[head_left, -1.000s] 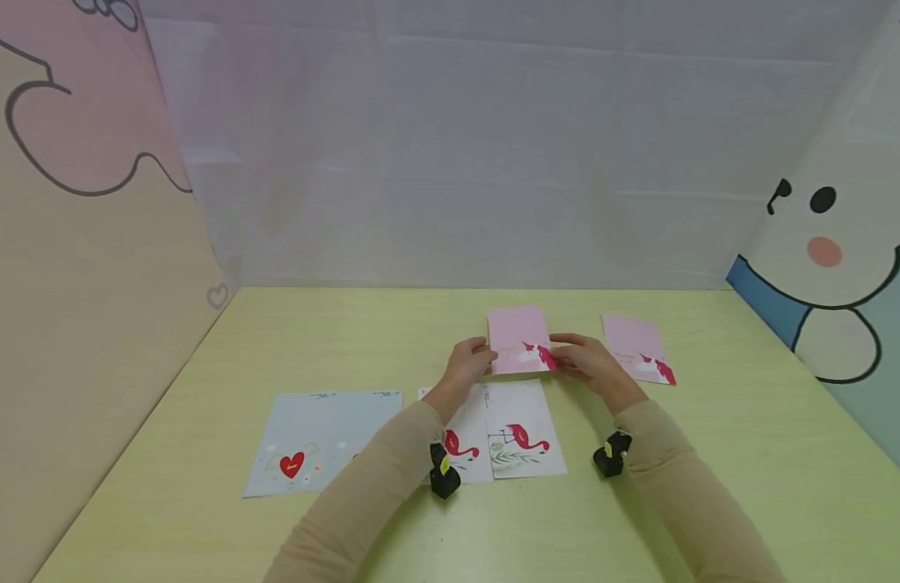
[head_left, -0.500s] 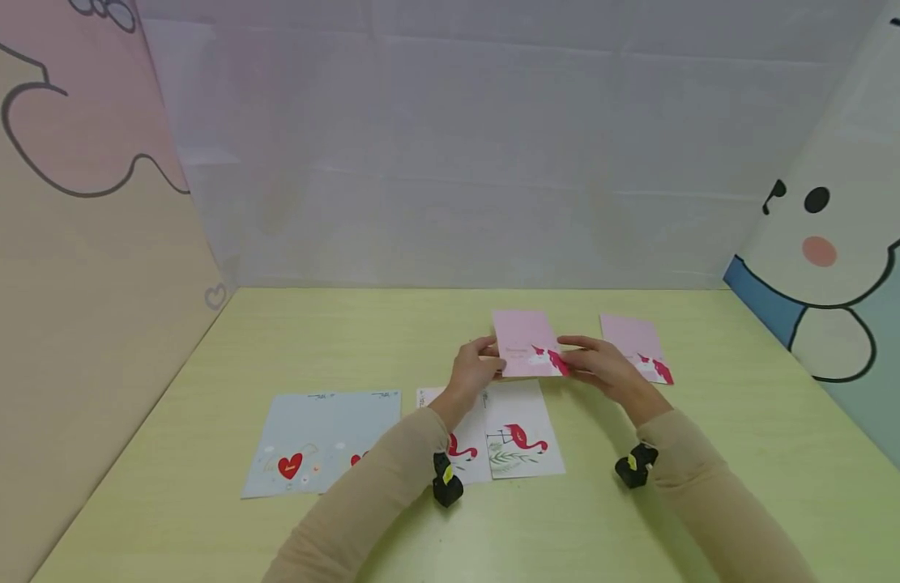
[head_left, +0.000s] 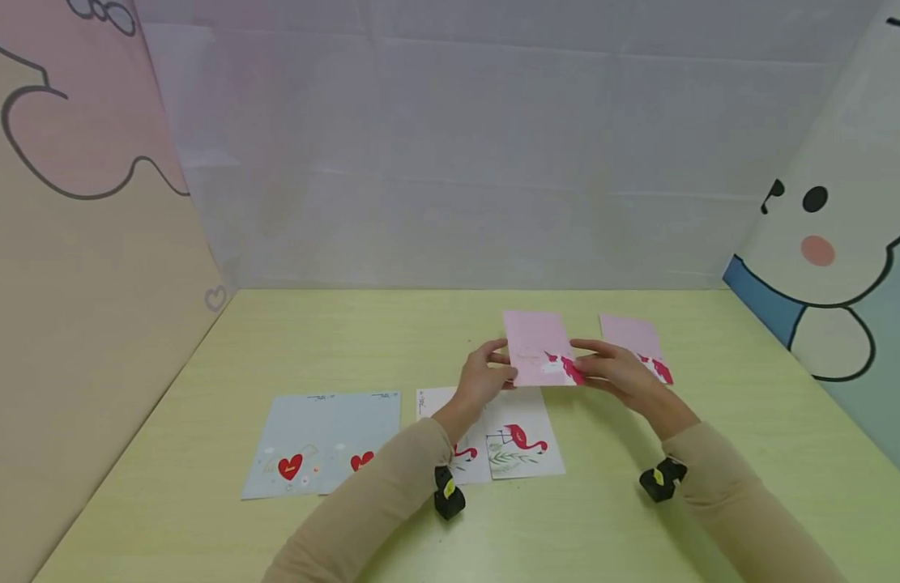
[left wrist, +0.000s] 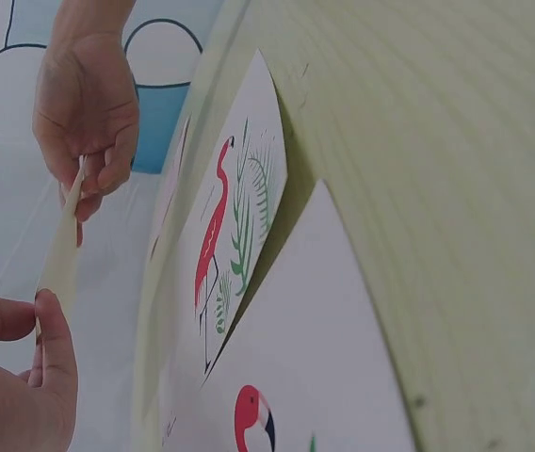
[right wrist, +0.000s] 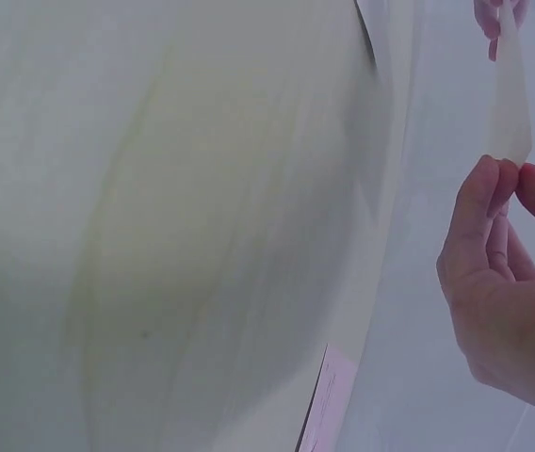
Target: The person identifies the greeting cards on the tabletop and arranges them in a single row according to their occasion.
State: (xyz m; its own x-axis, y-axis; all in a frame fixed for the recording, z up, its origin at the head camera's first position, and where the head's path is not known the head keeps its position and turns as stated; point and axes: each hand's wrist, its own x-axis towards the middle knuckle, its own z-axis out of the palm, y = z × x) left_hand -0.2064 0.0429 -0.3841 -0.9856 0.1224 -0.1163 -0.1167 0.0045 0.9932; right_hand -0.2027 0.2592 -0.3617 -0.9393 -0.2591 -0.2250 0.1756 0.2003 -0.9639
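A pink card with a unicorn point(head_left: 540, 344) is held above the table between both hands. My left hand point(head_left: 482, 377) pinches its left edge between thumb and fingers. On the opposite edge, my right hand point(head_left: 619, 374) pinches the lower right corner near the red mane. From the left wrist view the card point(left wrist: 63, 250) is seen nearly edge-on, and likewise in the right wrist view. Below it lie two white flamingo cards point(head_left: 521, 437), side by side. The left one is partly covered by my left forearm.
A second pink unicorn card point(head_left: 630, 336) lies at the right, partly behind my right hand. Two pale blue heart cards point(head_left: 296, 429) lie side by side at the left, one partly under my left sleeve. A white sheet point(head_left: 450, 146) stands behind the table point(head_left: 165, 486).
Both hands have carried the held pink card a little to the right and nearer. The cards on the table have stayed in place.
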